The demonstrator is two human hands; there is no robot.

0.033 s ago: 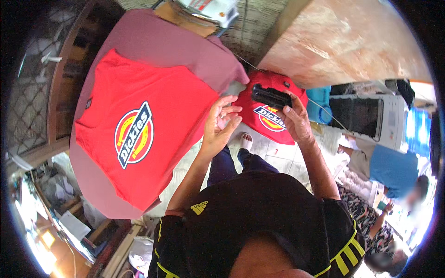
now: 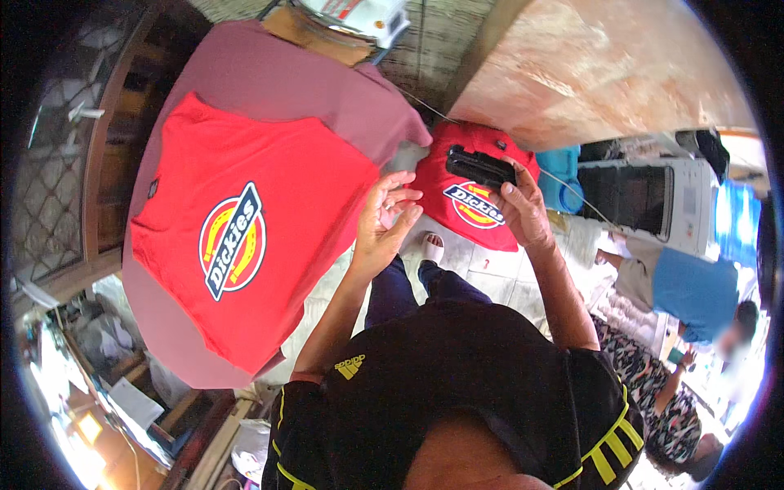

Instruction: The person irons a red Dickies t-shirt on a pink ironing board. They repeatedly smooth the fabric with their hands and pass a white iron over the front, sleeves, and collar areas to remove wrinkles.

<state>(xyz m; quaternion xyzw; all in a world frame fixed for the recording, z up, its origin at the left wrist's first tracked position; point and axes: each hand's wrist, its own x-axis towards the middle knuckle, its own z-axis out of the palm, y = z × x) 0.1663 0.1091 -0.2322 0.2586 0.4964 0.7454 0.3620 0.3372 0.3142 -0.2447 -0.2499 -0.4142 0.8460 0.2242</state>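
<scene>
A red t-shirt with a round yellow, red and blue emblem lies flat on a dusky pink padded board at the left. My left hand hovers just off the shirt's right edge, fingers apart and holding nothing. A second red garment with the same emblem lies lower, right of the board. My right hand is above it and grips a black rectangular handheld device by its right end.
A large wooden panel fills the upper right. Below it stand a white box-shaped appliance and a blue container. A person in a blue top sits at the right. A white machine sits at the board's far end.
</scene>
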